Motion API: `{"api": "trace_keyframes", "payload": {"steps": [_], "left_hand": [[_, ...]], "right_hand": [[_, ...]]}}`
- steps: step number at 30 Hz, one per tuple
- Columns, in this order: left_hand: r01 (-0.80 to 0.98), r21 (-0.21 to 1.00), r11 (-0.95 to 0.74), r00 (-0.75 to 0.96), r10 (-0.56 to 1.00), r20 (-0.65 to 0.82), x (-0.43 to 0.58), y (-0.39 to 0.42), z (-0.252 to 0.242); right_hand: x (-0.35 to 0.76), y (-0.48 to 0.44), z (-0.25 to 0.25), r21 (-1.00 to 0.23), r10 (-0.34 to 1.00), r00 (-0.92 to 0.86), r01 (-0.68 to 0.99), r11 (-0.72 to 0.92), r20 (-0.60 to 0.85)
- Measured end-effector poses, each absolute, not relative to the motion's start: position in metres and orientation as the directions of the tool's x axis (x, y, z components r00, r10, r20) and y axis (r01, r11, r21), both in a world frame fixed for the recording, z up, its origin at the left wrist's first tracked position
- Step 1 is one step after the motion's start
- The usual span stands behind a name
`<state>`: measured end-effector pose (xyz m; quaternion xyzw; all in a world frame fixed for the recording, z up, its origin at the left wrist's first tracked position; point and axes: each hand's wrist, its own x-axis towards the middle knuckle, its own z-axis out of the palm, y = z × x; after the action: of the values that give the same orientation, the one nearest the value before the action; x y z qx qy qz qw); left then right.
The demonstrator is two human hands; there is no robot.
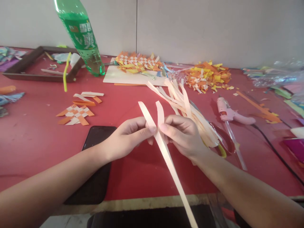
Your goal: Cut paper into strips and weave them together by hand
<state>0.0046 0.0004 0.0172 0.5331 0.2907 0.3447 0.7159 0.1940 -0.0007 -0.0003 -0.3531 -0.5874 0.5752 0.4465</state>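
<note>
My left hand [133, 136] pinches a long cream paper strip [169, 161] between thumb and fingers. The strip runs down past the table's front edge. My right hand [181, 134] grips a shorter cream end [160, 110] that stands up and crosses the long strip, forming a V at the top. Whether both ends belong to one folded strip I cannot tell. Behind my right hand lies a bundle of cream paper strips [201, 122]. A small woven orange and white paper piece [77, 114] lies to the left, beyond a black phone [97, 177].
A pink glue gun [230, 110] with a cord lies at the right. A green bottle [80, 38] stands beside a dark frame [22, 65]. Woven paper work [139, 61] and a pile of orange and yellow scraps [209, 76] are at the back. Scissors partly show under the bundle.
</note>
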Motion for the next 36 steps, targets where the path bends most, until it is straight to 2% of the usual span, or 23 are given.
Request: {"api": "trace_keyframes", "payload": {"steps": [5, 10, 14, 20, 26, 32, 36], "left_hand": [[-0.149, 0.973, 0.177, 0.61, 0.791, -0.05, 0.0045, 0.0001, 0.0161], [-0.08, 0.99, 0.114, 0.596, 0.801, -0.044, 0.0049, 0.0013, 0.0172], [-0.081, 0.992, 0.1, 0.594, 0.804, -0.033, 0.0049, 0.0015, 0.0162], [-0.04, 0.994, 0.105, 0.506, 0.86, -0.07, 0.004, 0.0008, 0.0166], [-0.038, 0.991, 0.131, 0.615, 0.784, -0.08, 0.0031, 0.0002, 0.015], [-0.062, 0.995, 0.077, 0.618, 0.786, -0.022, 0.0033, 0.0006, 0.0144], [-0.069, 0.994, 0.082, 0.602, 0.798, -0.024, 0.004, 0.0007, 0.0154]], "right_hand": [[0.1956, -0.0007, -0.002, -0.99, 0.936, -0.339, -0.126, 0.06, 0.1], [0.1976, -0.0016, -0.0024, -0.992, 0.907, -0.421, -0.123, -0.027, 0.027], [0.1959, -0.0017, 0.0006, -0.994, 0.899, -0.435, -0.113, 0.007, 0.056], [0.1947, -0.0003, 0.0022, -0.995, 0.926, -0.365, -0.072, 0.074, 0.095], [0.1947, -0.0004, -0.0002, -0.995, 0.935, -0.351, -0.099, 0.012, 0.046], [0.1974, 0.0, -0.0014, -0.991, 0.904, -0.425, -0.134, -0.014, 0.045], [0.1966, -0.0006, -0.0009, -0.996, 0.91, -0.411, -0.09, 0.021, 0.057]]}}
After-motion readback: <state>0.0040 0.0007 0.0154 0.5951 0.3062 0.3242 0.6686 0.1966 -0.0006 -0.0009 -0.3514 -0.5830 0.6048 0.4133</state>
